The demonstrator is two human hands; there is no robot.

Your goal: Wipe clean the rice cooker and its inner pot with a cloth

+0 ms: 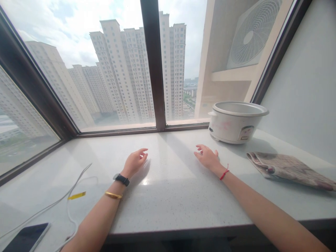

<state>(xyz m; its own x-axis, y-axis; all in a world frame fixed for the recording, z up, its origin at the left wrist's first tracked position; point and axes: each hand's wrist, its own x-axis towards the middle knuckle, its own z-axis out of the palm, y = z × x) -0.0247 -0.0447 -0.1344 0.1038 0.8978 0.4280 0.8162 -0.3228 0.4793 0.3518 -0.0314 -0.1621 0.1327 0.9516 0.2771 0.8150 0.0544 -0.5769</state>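
Seemingly hovering: left hand (135, 161), right hand (207, 156)

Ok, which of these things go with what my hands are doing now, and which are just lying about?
In hand:
- left hand and right hand, both open, holding nothing, over the counter
- rice cooker, nearest the right hand

Lying about:
- folded cloth, far right
- white cable with yellow tag
- phone, bottom left

Two empty hands, left hand (135, 161), right hand (207, 156), rice cooker (236, 121)
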